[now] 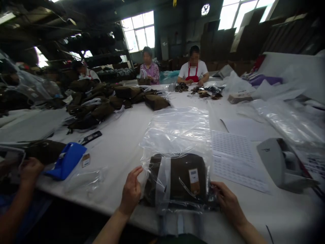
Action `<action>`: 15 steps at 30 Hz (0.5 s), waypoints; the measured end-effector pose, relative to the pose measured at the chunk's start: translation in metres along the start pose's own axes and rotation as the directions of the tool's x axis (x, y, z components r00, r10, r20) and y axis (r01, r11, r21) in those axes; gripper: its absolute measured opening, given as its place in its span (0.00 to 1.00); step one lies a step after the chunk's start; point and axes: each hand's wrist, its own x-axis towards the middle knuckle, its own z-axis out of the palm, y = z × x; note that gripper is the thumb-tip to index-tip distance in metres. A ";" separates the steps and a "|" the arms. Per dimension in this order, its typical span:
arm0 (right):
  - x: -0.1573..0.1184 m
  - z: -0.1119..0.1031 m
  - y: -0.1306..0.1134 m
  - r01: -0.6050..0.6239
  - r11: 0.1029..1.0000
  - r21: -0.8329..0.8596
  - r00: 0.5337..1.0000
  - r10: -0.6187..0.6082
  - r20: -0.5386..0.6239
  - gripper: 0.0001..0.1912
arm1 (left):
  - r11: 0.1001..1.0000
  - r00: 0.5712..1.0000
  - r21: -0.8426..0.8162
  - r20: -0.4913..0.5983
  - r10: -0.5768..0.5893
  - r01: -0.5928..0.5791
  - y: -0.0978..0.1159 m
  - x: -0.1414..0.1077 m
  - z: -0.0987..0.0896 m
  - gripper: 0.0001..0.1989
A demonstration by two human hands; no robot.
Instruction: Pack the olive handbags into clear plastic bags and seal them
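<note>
A dark brown fabric bag (177, 179) with a tan tag (194, 181) lies inside a clear plastic bag (175, 132), whose long empty end stretches away across the table. My left hand (130, 191) grips the plastic at its left side. At the lower right corner, my right hand (228, 203) holds the plastic too. Both hands are close to the brown bag, one on each side. A white strip (162, 179) crosses the brown bag's left part, and its lower edge is hard to see through the plastic.
On the white table (119, 152) lie a printed label sheet (235, 159) and a grey machine (279, 162) to my right. A co-worker's hand (30, 173) works beside a blue pouch (66, 161) on my left. Several brown bags (96, 105) lie piled farther away.
</note>
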 end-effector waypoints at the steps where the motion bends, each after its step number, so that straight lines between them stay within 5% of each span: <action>1: -0.003 0.000 0.006 0.045 0.999 -0.003 0.999 -0.045 0.004 0.11 | 0.991 0.989 0.041 0.065 -0.130 0.127 -0.018 -0.006 -0.005 0.27; 4: -0.006 -0.004 0.019 0.156 0.987 -0.040 0.987 -0.154 0.048 0.13 | 0.960 0.883 -0.033 0.403 -0.242 0.278 -0.049 -0.019 -0.001 0.29; 6: -0.002 -0.007 0.025 0.193 0.977 -0.092 0.978 -0.185 0.095 0.14 | 0.939 0.845 -0.101 0.475 -0.246 0.330 -0.054 -0.020 0.008 0.23; 9: 0.008 -0.009 0.027 0.200 0.953 -0.227 0.978 -0.180 0.104 0.14 | 0.930 0.862 -0.090 0.416 -0.290 0.356 -0.055 -0.020 0.021 0.03; 15: -0.013 -0.007 0.029 0.059 0.857 -0.511 0.996 -0.020 0.082 0.14 | 0.889 0.886 0.029 0.070 -0.459 0.458 -0.051 -0.058 0.022 0.08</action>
